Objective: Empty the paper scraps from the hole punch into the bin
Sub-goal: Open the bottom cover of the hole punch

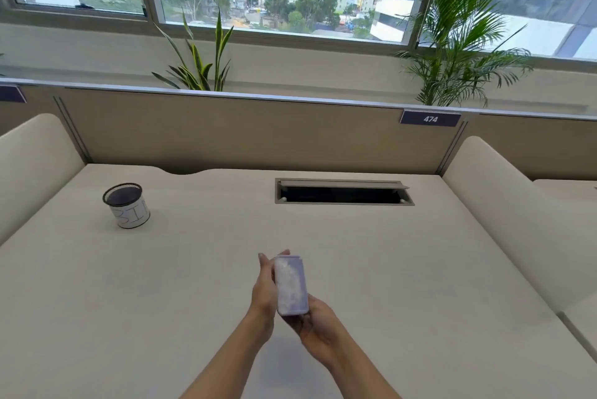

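I hold a pale lilac hole punch (290,285) above the middle of the desk, its underside turned up toward me, with white paper scraps visible through the translucent base. My left hand (265,292) grips its left side, fingers stretched along it. My right hand (315,324) cups its near end from below. The bin (126,205), a small black mesh cup wrapped in white paper lettered "BIN", stands upright on the desk at the far left, well apart from both hands.
The cream desk (193,285) has an open cable slot (342,192) at the back centre. Padded side dividers (32,159) flank the desk, and a tan partition with a "474" tag (430,119) runs behind. Plants stand beyond the partition.
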`<act>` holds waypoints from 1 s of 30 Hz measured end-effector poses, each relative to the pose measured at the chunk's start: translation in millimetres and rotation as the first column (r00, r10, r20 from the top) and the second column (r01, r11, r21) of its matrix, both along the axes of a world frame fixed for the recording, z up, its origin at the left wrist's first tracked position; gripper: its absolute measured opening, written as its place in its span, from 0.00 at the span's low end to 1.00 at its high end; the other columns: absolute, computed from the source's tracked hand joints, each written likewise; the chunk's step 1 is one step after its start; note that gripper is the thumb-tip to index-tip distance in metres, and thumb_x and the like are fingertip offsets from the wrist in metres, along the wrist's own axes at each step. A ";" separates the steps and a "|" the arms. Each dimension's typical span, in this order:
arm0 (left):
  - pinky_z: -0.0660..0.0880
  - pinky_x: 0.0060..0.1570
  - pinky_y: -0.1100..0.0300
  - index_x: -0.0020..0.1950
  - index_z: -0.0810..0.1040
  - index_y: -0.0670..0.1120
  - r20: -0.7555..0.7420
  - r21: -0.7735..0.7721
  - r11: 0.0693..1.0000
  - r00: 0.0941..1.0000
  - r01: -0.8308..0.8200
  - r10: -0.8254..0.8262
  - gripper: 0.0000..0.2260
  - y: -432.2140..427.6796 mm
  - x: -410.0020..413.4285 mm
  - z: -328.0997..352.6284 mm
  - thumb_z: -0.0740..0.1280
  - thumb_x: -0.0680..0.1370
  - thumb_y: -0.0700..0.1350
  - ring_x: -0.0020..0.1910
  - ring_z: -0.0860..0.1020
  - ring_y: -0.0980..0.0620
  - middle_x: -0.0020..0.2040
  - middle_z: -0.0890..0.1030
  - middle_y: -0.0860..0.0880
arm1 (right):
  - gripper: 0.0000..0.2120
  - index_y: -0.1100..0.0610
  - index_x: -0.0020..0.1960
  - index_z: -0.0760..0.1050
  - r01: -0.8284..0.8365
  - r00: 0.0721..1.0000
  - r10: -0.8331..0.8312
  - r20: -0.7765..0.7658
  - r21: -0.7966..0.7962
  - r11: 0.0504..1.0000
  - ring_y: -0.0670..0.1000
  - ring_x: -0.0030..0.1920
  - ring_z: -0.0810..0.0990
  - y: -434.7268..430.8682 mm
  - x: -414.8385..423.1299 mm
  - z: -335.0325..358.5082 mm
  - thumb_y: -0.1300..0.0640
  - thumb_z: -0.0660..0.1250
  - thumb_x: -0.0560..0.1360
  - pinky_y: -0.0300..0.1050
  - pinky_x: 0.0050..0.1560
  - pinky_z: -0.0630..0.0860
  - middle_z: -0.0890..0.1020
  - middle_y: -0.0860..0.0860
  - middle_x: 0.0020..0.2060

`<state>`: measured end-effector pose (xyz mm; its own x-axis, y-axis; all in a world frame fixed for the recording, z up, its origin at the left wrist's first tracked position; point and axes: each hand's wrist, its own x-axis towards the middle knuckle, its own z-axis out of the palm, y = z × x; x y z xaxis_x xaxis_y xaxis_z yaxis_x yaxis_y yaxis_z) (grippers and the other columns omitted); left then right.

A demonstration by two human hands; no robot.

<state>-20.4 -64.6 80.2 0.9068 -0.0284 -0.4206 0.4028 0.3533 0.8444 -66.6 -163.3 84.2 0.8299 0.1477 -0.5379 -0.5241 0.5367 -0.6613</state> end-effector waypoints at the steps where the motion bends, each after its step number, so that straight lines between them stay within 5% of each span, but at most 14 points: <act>1: 0.78 0.44 0.55 0.63 0.78 0.48 0.000 -0.020 1.000 1.000 0.000 0.000 0.29 1.6 0.1 -0.3 0.46 0.80 0.63 0.50 0.81 0.46 0.57 0.83 0.45 | 0.13 0.63 0.55 0.80 0.018 1.000 -0.018 0.015 -0.015 1.000 0.51 0.42 0.85 0.0 -0.1 2.3 0.66 0.57 0.80 0.41 0.42 0.82 0.87 0.56 0.44; 6: 0.78 0.46 0.54 0.63 0.77 0.44 -0.078 -0.224 0.975 0.997 0.003 -0.021 0.34 8.9 -3.1 -4.2 0.44 0.78 0.67 0.49 0.80 0.46 0.53 0.83 0.45 | 0.12 0.62 0.55 0.81 -0.063 0.986 0.099 0.134 -0.250 0.966 0.52 0.44 0.85 0.3 -1.7 17.2 0.68 0.61 0.77 0.40 0.44 0.81 0.86 0.59 0.48; 10: 0.78 0.46 0.51 0.62 0.76 0.44 -0.069 -0.311 0.950 0.997 0.015 -0.039 0.35 11.1 -5.8 -2.6 0.43 0.78 0.67 0.48 0.80 0.44 0.49 0.84 0.43 | 0.12 0.61 0.55 0.81 -0.011 0.980 0.053 0.191 -0.218 0.976 0.53 0.46 0.84 2.5 -1.8 18.5 0.67 0.61 0.78 0.42 0.48 0.81 0.86 0.58 0.49; 15: 0.72 0.59 0.49 0.67 0.75 0.46 -0.096 -0.311 0.950 0.994 0.022 -0.055 0.36 14.4 1.2 1.5 0.44 0.77 0.69 0.65 0.73 0.43 0.62 0.80 0.47 | 0.13 0.60 0.58 0.80 -0.038 0.982 0.081 0.170 -0.242 0.969 0.52 0.47 0.85 9.0 -6.3 14.9 0.66 0.60 0.79 0.41 0.47 0.81 0.86 0.58 0.51; 21: 0.69 0.65 0.45 0.62 0.77 0.42 -0.075 -0.325 0.944 0.993 0.062 -0.091 0.34 14.1 -1.7 10.8 0.46 0.78 0.66 0.62 0.75 0.42 0.62 0.80 0.43 | 0.15 0.57 0.56 0.82 0.011 0.987 0.025 0.158 -0.223 0.975 0.55 0.51 0.84 12.0 -6.8 16.4 0.68 0.60 0.78 0.44 0.49 0.81 0.85 0.57 0.52; 24: 0.68 0.67 0.44 0.65 0.75 0.42 -0.089 -0.395 0.918 0.993 0.040 -0.082 0.34 16.5 -2.9 11.0 0.47 0.78 0.67 0.65 0.74 0.41 0.63 0.80 0.43 | 0.09 0.54 0.53 0.83 0.112 0.975 -0.024 0.221 -0.395 0.912 0.53 0.50 0.84 14.1 -7.4 19.1 0.62 0.66 0.77 0.42 0.43 0.81 0.86 0.53 0.49; 27: 0.72 0.61 0.44 0.67 0.73 0.42 -0.116 -0.517 0.856 0.988 0.027 -0.102 0.34 18.3 -3.3 15.5 0.48 0.78 0.67 0.64 0.75 0.38 0.65 0.78 0.42 | 0.07 0.51 0.51 0.79 0.345 0.915 -0.132 0.381 -0.568 0.747 0.48 0.43 0.81 14.6 -4.7 22.0 0.57 0.72 0.74 0.40 0.41 0.79 0.84 0.49 0.43; 30: 0.74 0.53 0.44 0.62 0.76 0.43 -0.140 -0.549 0.836 0.984 0.011 -0.105 0.32 16.9 -6.3 20.7 0.48 0.78 0.67 0.57 0.78 0.39 0.62 0.80 0.41 | 0.03 0.54 0.47 0.78 0.483 0.840 -0.169 0.516 -0.569 0.665 0.47 0.36 0.80 13.5 1.0 31.5 0.57 0.71 0.74 0.40 0.33 0.79 0.83 0.49 0.39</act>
